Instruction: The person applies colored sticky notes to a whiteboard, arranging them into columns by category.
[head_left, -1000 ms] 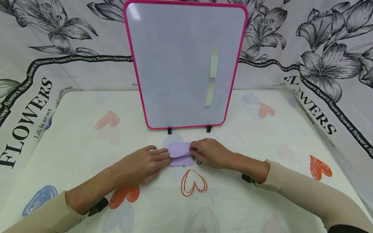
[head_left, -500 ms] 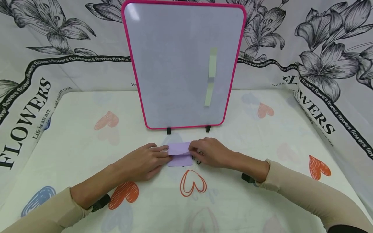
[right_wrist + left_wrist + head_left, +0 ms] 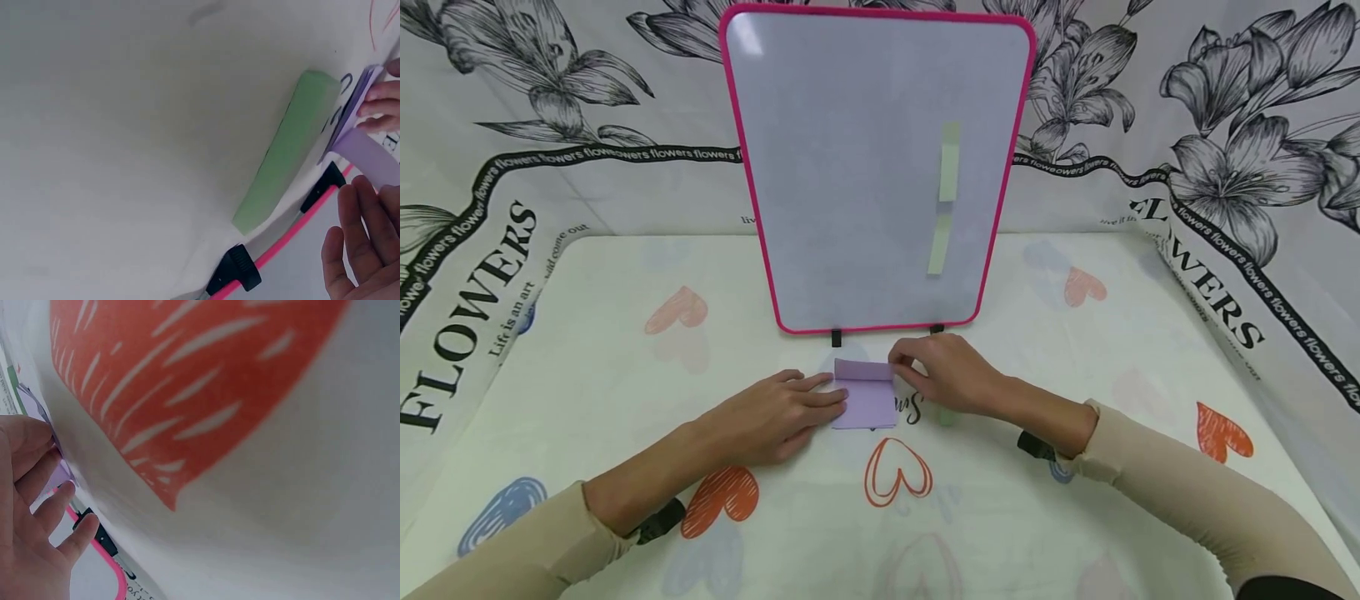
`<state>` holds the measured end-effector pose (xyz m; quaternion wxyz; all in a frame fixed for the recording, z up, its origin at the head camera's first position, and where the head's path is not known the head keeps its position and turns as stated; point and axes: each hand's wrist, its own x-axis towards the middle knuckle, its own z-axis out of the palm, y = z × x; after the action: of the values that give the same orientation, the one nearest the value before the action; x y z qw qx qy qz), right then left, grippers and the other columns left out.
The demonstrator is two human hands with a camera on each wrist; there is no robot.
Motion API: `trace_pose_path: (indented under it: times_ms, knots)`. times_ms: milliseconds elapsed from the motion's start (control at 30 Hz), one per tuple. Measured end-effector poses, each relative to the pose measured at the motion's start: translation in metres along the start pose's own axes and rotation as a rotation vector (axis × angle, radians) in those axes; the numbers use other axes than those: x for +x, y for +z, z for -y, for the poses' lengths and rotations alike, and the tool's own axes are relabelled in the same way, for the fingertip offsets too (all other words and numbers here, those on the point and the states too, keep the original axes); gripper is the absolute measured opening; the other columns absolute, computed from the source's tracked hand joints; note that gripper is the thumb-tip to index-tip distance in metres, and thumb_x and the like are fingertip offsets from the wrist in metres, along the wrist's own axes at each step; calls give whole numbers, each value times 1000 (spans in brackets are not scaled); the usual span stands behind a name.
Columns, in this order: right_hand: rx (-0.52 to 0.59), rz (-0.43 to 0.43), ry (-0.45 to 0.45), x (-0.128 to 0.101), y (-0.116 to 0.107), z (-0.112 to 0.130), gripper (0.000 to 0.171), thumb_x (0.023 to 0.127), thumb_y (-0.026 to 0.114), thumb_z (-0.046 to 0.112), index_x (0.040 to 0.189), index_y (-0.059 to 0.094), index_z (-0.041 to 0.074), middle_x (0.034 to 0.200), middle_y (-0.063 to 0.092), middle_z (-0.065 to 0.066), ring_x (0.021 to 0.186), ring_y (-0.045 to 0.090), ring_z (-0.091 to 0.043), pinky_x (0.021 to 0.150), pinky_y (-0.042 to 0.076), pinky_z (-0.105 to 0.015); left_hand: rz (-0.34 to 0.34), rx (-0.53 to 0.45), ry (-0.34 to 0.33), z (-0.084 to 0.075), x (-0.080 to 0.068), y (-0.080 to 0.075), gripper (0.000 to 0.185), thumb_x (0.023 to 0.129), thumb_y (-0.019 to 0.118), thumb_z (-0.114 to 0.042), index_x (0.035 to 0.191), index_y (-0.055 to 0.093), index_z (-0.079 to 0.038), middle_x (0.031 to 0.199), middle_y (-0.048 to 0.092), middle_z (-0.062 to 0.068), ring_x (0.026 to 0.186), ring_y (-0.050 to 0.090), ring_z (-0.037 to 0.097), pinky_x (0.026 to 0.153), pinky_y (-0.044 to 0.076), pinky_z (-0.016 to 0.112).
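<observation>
On the table cover [image 3: 625, 392], nearest to the person, the left hand [image 3: 767, 417] lies flat with straight fingers and presses the left edge of a pad of purple sticky notes [image 3: 867, 400]. The pad sits in the middle of the table, just in front of the whiteboard. The right hand [image 3: 943, 371] pinches the far right corner of the top sheet and holds it curled up from the pad.

The paper looks very light, thin and soft, so it probably bends and creases easily. A good place to hold it seems to be a free corner or edge, while the other hand keeps the pad down.

Just beside the right hand lies a green strip [image 3: 284, 150], flat on the table. Farther back stands the whiteboard [image 3: 850, 275] with its pink frame, upright on 2 black feet. 2 pale green notes [image 3: 945, 196] stick to it. No containers are visible.
</observation>
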<state>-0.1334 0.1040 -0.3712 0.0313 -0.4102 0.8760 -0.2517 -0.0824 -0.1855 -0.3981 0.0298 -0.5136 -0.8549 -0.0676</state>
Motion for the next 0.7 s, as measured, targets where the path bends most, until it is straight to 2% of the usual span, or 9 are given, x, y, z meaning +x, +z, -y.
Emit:
trace_pose_path:
  times_ms: [333, 567, 700]
  knots:
    - [26, -71, 22, 10, -7, -4, 4, 92, 70, 8, 93, 73, 10, 88, 75, 0, 79, 68, -7, 65, 51, -26, 17, 8, -3, 0, 1, 0, 40, 93, 59, -15, 132, 66, -10, 134, 64, 1, 129, 56, 25, 102, 46, 45]
    - [27, -85, 37, 16, -10, -5, 5, 92, 70, 9, 96, 74, 8, 90, 76, 1, 84, 71, -11, 71, 54, -28, 14, 12, 1, 0, 1, 0, 40, 93, 59, -16, 131, 67, -11, 133, 64, 1, 128, 56, 24, 100, 47, 44]
    - [13, -115, 68, 18, -13, -5, 7, 93, 70, 10, 98, 74, 8, 90, 76, 1, 83, 71, -11, 69, 53, -28, 12, 12, 5, 0, 1, 1, 40, 93, 60, -16, 132, 66, -10, 133, 64, 1, 128, 57, 24, 99, 48, 44]
